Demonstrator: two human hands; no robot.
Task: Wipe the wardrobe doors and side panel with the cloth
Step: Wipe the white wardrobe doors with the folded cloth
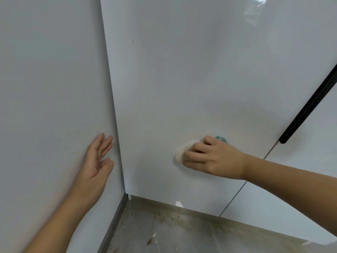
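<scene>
Grey flooring [164,232], stained and flecked with pale scraps, is showing at six o'clock, nearest to where the person is standing. Two bare forearms are reaching in over it from the lower corners.

At eight o'clock the left hand [96,161] is hanging open, fingers straight, holding nothing. It is lying close along the plain white surface [51,97] on that side. I cannot tell whether that surface is wall or side panel, or whether the hand is touching it. A grey skirting strip [114,225] is running along its foot.

At four o'clock the right hand [213,157] is curling its fingers over the cloth [179,155] and pressing it flat against the lower part of the glossy white wardrobe door [182,79]. Cream fabric is bulging out past the fingertips and a teal corner is peeking out above the knuckles.

At three o'clock a black bar handle [310,105] is slanting along the seam with the next door [282,212]. A bright reflection [255,8] is glinting at one o'clock, high on the door.
</scene>
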